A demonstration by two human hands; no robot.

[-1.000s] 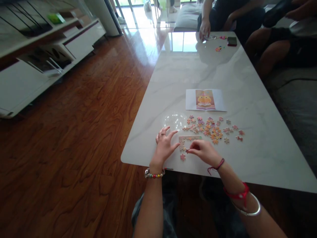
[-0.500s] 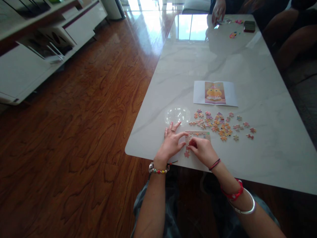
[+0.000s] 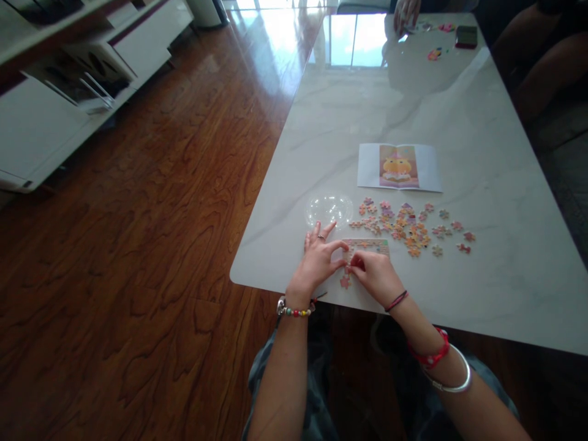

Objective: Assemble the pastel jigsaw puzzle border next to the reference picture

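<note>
A partly joined jigsaw puzzle lies near the front edge of the table, its top rows fitted together. My left hand rests at its left side with the fingers spread, thumb and index finger at the puzzle's left edge. Over the lower part of the puzzle, my right hand pinches at the left column with thumb and index finger; a puzzle piece seems to be between them, mostly hidden. Just below the fingertips lies a pink puzzle piece. Several loose puzzle pieces are scattered beyond and right of the puzzle.
A folded sheet with a printed picture lies behind the loose pieces. A clear plastic dish stands beyond my left hand. At the far end are another person's hand, a dark box and small colourful items.
The view has shifted slightly, so the table appears a little higher. Both hands stay at the puzzle's left edge, with the left index finger and thumb slightly closer in.
</note>
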